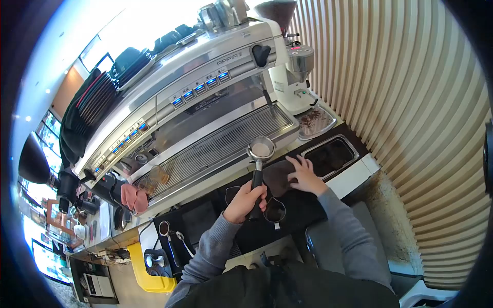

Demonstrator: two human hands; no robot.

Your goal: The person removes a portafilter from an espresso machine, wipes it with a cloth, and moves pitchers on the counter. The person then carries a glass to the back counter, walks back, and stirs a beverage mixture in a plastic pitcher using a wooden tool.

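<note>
My left hand (245, 204) is wrapped round the black handle of a portafilter (261, 149), which points away from me with its metal basket facing up. The inside of the basket looks pale; I cannot make out its contents. My right hand (305, 176) has its fingers spread at the right edge of a dark brown cloth (276, 177) on the counter. Whether the fingertips touch the cloth is unclear. Below the left hand shows a thin-rimmed round dark object (275, 210), partly hidden.
Ahead stands a two-group espresso machine (215, 66) with a slotted drip tray (215, 149). To the right are a grinder (287, 82), a tray with spilled grounds (316, 123) and a sunken metal bin (331, 156). Left lie a pink cloth (134, 198), a spoon (185, 244) and a tamper (154, 261).
</note>
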